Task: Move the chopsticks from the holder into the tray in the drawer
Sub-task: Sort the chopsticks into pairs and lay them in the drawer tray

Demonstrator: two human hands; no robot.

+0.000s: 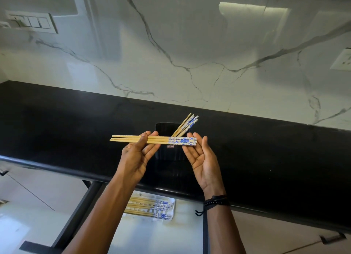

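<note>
While more chopsticks (185, 126) lean in the black holder (167, 153) on the counter (57, 124), the left hand (137, 155) pinches a level bundle of chopsticks (153, 140) near its plain tips — the right hand (202, 157), open, touches the blue-patterned ends. Below, the drawer (133, 233) tray (171, 215) holds others.

Left hand (137, 151) fingers pinched, right hand (201, 155) open, palm up
</note>
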